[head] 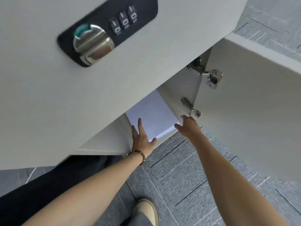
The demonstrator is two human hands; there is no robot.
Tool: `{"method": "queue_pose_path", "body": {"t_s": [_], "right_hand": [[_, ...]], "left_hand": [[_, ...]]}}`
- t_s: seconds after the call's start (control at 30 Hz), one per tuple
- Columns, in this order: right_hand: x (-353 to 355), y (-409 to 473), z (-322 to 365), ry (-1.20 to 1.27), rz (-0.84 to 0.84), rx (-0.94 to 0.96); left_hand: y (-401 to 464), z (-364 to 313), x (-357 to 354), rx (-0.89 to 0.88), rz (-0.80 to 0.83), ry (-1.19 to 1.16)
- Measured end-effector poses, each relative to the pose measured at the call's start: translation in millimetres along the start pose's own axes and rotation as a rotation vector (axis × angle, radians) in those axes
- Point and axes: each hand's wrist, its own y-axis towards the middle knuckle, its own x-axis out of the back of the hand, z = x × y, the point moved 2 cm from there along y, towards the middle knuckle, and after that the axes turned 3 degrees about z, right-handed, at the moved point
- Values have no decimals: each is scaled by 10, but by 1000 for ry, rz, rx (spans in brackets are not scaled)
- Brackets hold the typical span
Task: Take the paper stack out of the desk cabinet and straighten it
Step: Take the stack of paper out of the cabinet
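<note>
A white paper stack [153,115] lies inside the open desk cabinet [112,137], its near end sticking out over the shelf's front edge. My left hand [141,137] grips the stack's near left corner, fingers spread on top and thumb at the front edge. My right hand [187,123] holds the stack's near right corner. The far part of the stack is hidden behind the panel above. A beaded bracelet sits on my left wrist.
The cabinet door [254,115] stands open to the right on two metal hinges [211,77]. Above the opening is a white panel with a combination lock and metal knob [92,44]. Grey carpet tiles [187,176] lie below, with my shoe [146,209] near the bottom.
</note>
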Motion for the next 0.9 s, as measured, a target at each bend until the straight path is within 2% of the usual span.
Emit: {"method": "queue_pose_path", "body": {"t_s": [0.2, 0.43, 0.77, 0.9], "right_hand": [[-241, 399, 14, -33, 37, 24], [-371, 685, 198, -121, -41, 28], [-471, 747, 148, -39, -163, -40], [-474, 775, 155, 57, -102, -10]], "left_hand": [[318, 146, -184, 160, -9, -45], [513, 208, -312, 353, -5, -45], [527, 122, -458, 423, 26, -97], [499, 160, -455, 399, -1, -131]]}}
